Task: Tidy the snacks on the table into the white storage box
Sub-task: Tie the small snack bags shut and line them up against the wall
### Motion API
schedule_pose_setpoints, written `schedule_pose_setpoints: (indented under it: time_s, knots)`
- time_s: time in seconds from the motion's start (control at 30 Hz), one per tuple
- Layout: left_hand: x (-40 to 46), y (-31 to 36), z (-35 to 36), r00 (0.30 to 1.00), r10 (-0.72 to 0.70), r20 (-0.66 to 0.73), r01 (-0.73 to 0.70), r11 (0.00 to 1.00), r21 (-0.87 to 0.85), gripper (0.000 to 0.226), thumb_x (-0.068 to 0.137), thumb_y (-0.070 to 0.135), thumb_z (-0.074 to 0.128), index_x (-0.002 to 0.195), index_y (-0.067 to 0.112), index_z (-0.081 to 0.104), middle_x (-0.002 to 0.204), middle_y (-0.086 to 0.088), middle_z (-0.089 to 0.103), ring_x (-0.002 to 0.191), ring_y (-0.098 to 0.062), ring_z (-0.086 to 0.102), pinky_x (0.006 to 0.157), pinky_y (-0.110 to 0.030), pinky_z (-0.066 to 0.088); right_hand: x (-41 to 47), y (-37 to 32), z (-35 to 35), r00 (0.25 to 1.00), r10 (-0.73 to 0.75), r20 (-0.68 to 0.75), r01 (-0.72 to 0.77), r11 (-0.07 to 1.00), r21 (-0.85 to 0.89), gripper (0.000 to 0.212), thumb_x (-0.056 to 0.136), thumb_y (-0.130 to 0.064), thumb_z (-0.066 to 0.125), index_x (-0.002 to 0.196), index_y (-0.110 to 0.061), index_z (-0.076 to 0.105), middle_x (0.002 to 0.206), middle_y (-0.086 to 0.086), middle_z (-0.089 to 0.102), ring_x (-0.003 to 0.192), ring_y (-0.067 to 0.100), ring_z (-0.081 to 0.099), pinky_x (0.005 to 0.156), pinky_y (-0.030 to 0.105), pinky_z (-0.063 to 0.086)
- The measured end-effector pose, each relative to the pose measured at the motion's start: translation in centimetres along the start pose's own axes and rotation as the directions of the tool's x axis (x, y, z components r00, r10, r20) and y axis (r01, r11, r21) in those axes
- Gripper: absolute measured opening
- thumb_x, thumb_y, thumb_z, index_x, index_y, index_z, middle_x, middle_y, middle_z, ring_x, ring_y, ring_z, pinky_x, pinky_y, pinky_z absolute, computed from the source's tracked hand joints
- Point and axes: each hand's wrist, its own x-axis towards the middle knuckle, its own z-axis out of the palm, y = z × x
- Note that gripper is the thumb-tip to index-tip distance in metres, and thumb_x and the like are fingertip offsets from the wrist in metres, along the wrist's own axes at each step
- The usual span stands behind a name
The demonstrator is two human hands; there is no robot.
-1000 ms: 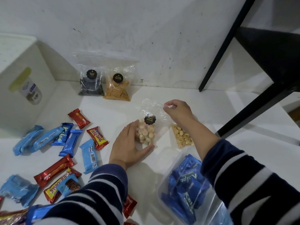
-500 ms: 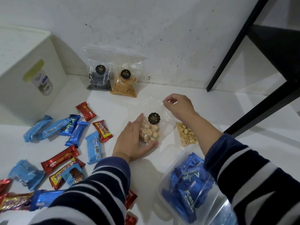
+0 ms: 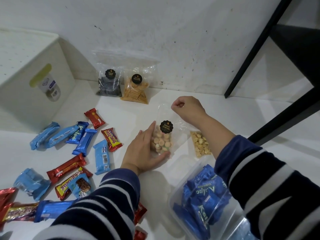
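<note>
A clear bag of small round biscuits (image 3: 163, 139) with a black label stands on the white table (image 3: 135, 111). My left hand (image 3: 142, 151) cups its left side and bottom, thumb curled under it. My right hand (image 3: 187, 107) pinches the bag's top edge. Behind my right forearm lies another clear bag of pale biscuits (image 3: 200, 144). The white storage box (image 3: 32, 80) stands at the far left. A clear tub (image 3: 207, 203) at the near right holds several blue wafer packs.
Two snack bags, one dark (image 3: 109, 84) and one with orange sticks (image 3: 136, 90), lean against the wall. Several red, blue and yellow snack bars (image 3: 83, 144) lie scattered on the left half of the table. A black frame leg (image 3: 249, 54) slants down at the right.
The view has shifted slightly, so everything sits a little lower and further right. Both hands stay on the biscuit bag; the right hand's pinch at the top has barely moved.
</note>
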Motion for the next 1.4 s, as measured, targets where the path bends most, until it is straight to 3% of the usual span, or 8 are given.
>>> schedule_pose_setpoints:
  time_s: [0.2,0.37,0.5,0.63,0.83,0.97,1.2,1.4]
  knots:
    - [0.0,0.2,-0.1,1.000,0.009,-0.004,-0.009,1.000,-0.009,0.107,0.071,0.066,0.064,0.151,0.029,0.003,0.142,-0.002,0.044,0.128,-0.028,0.046,0.106,-0.042,0.041,0.5,-0.3,0.3,0.999,0.012,0.049,-0.009,0.998,-0.055,0.019,0.088,-0.025,0.050,0.092,-0.015,0.066,0.082,-0.010,0.054,0.085,0.016,0.051,0.092,0.040,0.041]
    - [0.0,0.1,-0.1,1.000,0.020,-0.007,-0.020,1.000,0.001,0.106,0.072,0.066,0.063,0.151,0.029,0.003,0.141,0.000,0.044,0.127,-0.025,0.047,0.104,-0.040,0.042,0.7,-1.3,0.4,0.999,-0.029,0.026,0.030,0.998,-0.061,0.018,0.087,-0.019,0.050,0.088,-0.014,0.068,0.088,0.000,0.065,0.099,0.024,0.060,0.089,0.037,0.042]
    - [0.1,0.1,0.0,1.000,0.020,0.004,-0.020,1.000,0.000,0.106,0.072,0.067,0.062,0.151,0.027,0.003,0.144,0.000,0.042,0.130,-0.026,0.044,0.107,-0.040,0.040,0.7,-1.7,0.7,0.998,-0.004,0.055,0.009,0.996,-0.094,0.023,0.088,-0.014,0.045,0.092,-0.020,0.067,0.090,-0.011,0.060,0.100,0.021,0.058,0.086,0.035,0.032]
    - [0.1,0.1,-0.2,1.000,0.027,-0.001,-0.027,1.000,-0.006,0.105,0.073,0.067,0.061,0.151,0.028,0.002,0.144,0.001,0.042,0.130,-0.023,0.044,0.106,-0.039,0.041,0.8,-2.0,0.7,0.999,-0.021,0.040,0.023,0.998,-0.053,0.015,0.087,-0.029,0.051,0.088,-0.027,0.066,0.090,-0.012,0.060,0.099,0.018,0.057,0.095,0.040,0.040]
    - [0.0,0.2,-0.2,0.998,0.065,-0.008,-0.065,0.998,0.002,0.107,0.073,0.066,0.062,0.152,0.023,0.004,0.144,-0.002,0.043,0.128,-0.023,0.046,0.108,-0.039,0.039,1.0,-2.3,1.1,0.998,-0.019,0.064,0.025,0.995,-0.097,0.025,0.088,-0.012,0.043,0.093,-0.024,0.065,0.092,-0.012,0.057,0.095,0.018,0.053,0.089,0.036,0.033]
    - [0.2,0.0,0.0,0.998,0.066,-0.025,-0.066,0.998,-0.009,0.107,0.072,0.066,0.063,0.152,0.021,0.008,0.141,0.000,0.045,0.122,-0.023,0.049,0.102,-0.040,0.043,0.9,-2.7,1.3,0.998,-0.039,0.050,0.043,0.997,-0.071,0.015,0.089,-0.030,0.050,0.095,-0.028,0.064,0.095,-0.013,0.058,0.099,0.016,0.055,0.097,0.040,0.037]
    - [0.2,-0.1,0.0,0.998,0.056,-0.024,-0.056,0.998,-0.001,0.108,0.070,0.072,0.059,0.151,0.023,0.008,0.139,-0.001,0.047,0.119,-0.023,0.050,0.099,-0.040,0.045,1.2,-2.6,1.1,0.999,-0.028,0.034,0.028,1.000,-0.002,0.011,0.087,-0.026,0.060,0.080,-0.028,0.067,0.072,-0.016,0.055,0.091,0.015,0.058,0.097,0.043,0.044]
    - [0.2,-0.2,0.0,0.998,0.052,-0.041,-0.053,0.998,-0.029,0.104,0.071,0.069,0.055,0.151,0.023,0.009,0.140,-0.002,0.047,0.123,-0.026,0.049,0.103,-0.041,0.043,0.1,-0.6,-1.5,0.993,0.018,0.114,0.002,0.985,-0.170,0.027,0.086,-0.034,0.063,0.113,-0.029,0.062,0.104,-0.008,0.059,0.108,0.015,0.055,0.101,0.043,0.041]
